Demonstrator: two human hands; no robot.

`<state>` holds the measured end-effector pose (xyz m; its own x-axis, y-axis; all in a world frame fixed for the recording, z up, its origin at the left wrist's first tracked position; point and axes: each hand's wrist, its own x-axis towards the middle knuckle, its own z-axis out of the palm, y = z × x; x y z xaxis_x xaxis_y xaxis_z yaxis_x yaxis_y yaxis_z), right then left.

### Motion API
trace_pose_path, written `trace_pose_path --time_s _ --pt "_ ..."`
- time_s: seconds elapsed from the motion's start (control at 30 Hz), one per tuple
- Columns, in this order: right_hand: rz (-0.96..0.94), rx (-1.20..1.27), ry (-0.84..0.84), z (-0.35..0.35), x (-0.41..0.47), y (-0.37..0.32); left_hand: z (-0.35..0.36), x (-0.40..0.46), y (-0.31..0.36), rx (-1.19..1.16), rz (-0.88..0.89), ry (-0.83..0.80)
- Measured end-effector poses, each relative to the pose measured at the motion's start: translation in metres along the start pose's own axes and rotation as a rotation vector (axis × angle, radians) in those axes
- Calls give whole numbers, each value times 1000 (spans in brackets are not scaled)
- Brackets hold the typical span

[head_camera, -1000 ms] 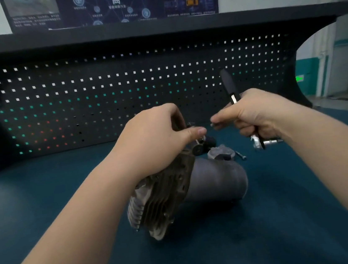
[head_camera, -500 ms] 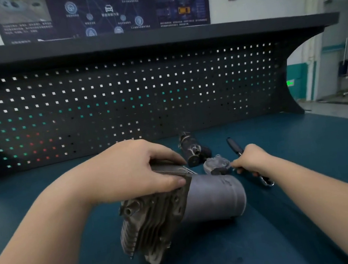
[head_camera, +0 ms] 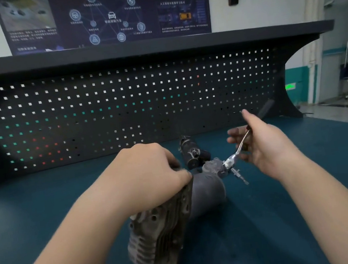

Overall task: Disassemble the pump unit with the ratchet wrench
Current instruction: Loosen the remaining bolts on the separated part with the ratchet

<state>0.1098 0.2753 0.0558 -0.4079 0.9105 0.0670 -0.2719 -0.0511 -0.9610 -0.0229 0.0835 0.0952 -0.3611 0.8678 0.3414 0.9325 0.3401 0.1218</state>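
The grey metal pump unit [head_camera: 179, 214], a smooth cylindrical body joined to a finned cast end housing, lies on its side on the dark teal surface [head_camera: 47, 213], finned end toward the viewer. The left hand [head_camera: 150, 178] presses down on the upper edge of the finned housing, fingers curled over the rim, steadying it. The right hand [head_camera: 262, 143] holds the chrome ratchet wrench with black grip [head_camera: 239, 145] in a loose pinch, with the index finger extended; motion blur prevents a finer reading of the grip. Half a second ago this hand was low on the surface beside the small round grey metal part [head_camera: 213, 166] behind the cylinder; it has since lifted, and the wrench now slants down from the hand with its head just at that part, a short extension [head_camera: 238, 174] projecting below. Contact between socket and any fastener cannot be confirmed. A dark cylindrical component [head_camera: 189, 151] lies farther back, near the black perforated back panel [head_camera: 121, 103]. Judgement: the tool is being repositioned, not turning a fastener; the housing appears not yet separated from the body, so disassembly remains at an early stage.
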Motion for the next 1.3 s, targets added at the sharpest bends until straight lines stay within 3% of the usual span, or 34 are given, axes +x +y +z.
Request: trace_pose_path --time_s 0.1,0.2,0.37,0.43,0.6,0.7,1.0,1.3 --pt "-18 81 10 5 -20 7 9 -7 21 107 -139 124" --pt "89 355 -82 13 -34 9 7 -13 28 162 -199 155" --pt "103 685 -219 31 -55 5 -34 -18 -15 14 -61 -306" --pt "37 747 -286 43 -64 2 -42 -16 -26 -18 -25 -359" --pt "-47 765 -346 70 -77 -6 -29 -2 -31 -370 135 -472" --pt "-80 688 -331 73 -78 -2 -21 3 -36 -453 160 -506" --pt "-171 597 -337 78 -83 -2 -22 6 -42 -466 186 -567" --pt "-128 611 -266 78 -78 -5 -26 1 -39 -399 171 -527"
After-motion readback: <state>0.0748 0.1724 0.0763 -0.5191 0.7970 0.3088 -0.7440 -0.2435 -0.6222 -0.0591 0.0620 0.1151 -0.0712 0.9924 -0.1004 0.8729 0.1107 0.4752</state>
